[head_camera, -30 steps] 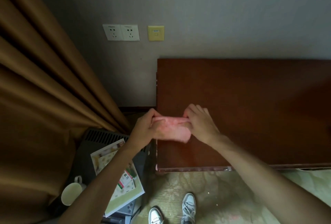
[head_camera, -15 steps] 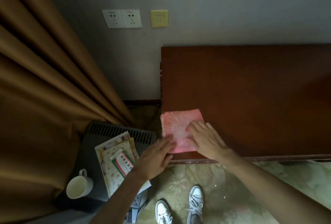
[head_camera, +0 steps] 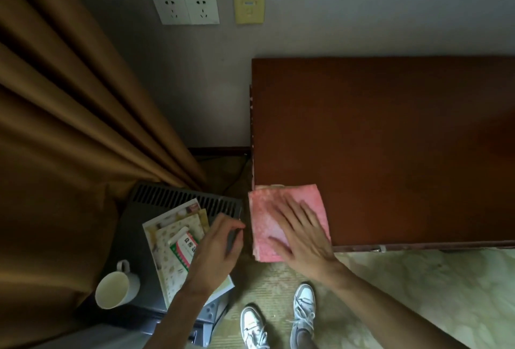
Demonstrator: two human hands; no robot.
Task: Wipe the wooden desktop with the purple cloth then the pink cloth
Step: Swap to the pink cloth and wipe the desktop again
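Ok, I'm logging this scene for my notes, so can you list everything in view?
pink cloth: 1, pink, folded on desktop's near-left corner, overhanging the edges
wooden desktop: 1, reddish brown, right
curtain: 1, tan, left
wall sockets: 2, white, on wall
wall plate: 1, yellow, beside sockets
dark unit: 1, grey, vented, left of desk
booklets: a few, pale patterned, on unit
mug: 1, white, on unit
shoes: 2, white, on carpet
left hand: over booklets, holding nothing
right hand: flat on cloth
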